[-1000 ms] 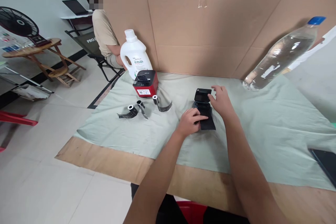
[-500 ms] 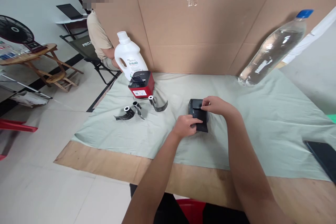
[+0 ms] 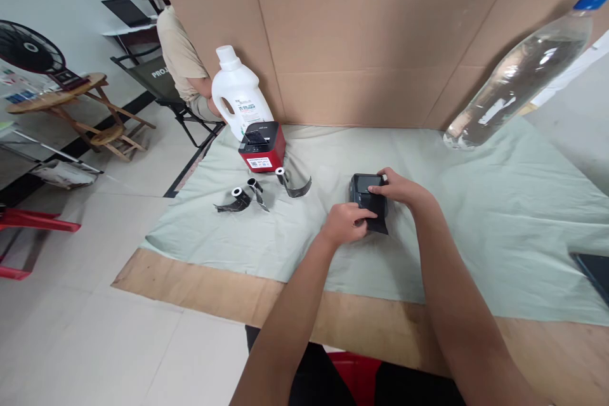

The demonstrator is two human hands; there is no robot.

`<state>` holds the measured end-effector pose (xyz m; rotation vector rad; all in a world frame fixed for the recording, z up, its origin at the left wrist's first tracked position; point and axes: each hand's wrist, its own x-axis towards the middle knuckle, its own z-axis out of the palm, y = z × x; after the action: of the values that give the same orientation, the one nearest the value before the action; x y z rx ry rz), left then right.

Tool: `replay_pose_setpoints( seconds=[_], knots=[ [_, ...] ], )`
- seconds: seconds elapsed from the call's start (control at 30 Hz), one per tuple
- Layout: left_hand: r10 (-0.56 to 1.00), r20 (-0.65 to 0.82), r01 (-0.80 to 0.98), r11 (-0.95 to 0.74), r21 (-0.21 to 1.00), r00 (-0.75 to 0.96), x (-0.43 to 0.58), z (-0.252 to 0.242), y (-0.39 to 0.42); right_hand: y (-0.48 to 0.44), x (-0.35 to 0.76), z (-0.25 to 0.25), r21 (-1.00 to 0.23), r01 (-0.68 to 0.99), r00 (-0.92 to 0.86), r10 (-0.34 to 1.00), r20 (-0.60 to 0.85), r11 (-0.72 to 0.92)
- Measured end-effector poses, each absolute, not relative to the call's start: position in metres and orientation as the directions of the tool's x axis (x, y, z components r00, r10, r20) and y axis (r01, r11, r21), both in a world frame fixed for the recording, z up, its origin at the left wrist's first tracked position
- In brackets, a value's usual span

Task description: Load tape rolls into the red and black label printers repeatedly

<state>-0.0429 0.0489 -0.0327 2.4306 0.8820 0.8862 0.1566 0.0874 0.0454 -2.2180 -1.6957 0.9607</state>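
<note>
A small black printer (image 3: pixel 364 182) lies on the cloth in front of me, with a dark paper strip (image 3: pixel 380 224) hanging over its near side. My left hand (image 3: pixel 346 223) is at the printer's near left, its index finger laid across the strip and the other fingers curled. At the far right edge, my right hand (image 3: pixel 400 188) grips the printer's lid area with bent fingers. To the left lie a dark paper roll (image 3: pixel 241 196), a smaller roll (image 3: pixel 254 186) and a third roll (image 3: pixel 280 174) with its tail curling out.
A red-and-black printer (image 3: pixel 262 151) stands before a white detergent bottle (image 3: pixel 242 96). Behind them rises a cardboard screen (image 3: pixel 352 38). A large water bottle (image 3: pixel 514 82) leans at the right, and a phone (image 3: pixel 594 269) lies near the right edge. A person (image 3: pixel 183 57) sits beyond the screen.
The whole view has shifted slightly, so the table things appear a little further right and higher. My right fingers have moved from the lid's middle seam to its far right edge.
</note>
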Motion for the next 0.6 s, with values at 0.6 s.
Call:
replay_pose_setpoints(
  seconds=[0.6],
  knots=[
    [0.591,0.294,0.369,-0.746,0.555,0.752,-0.043,-0.011,0.041,0.064,0.112,0.063,-0.415,0.801,0.443,0.894,-0.076,-0.432]
  ],
)
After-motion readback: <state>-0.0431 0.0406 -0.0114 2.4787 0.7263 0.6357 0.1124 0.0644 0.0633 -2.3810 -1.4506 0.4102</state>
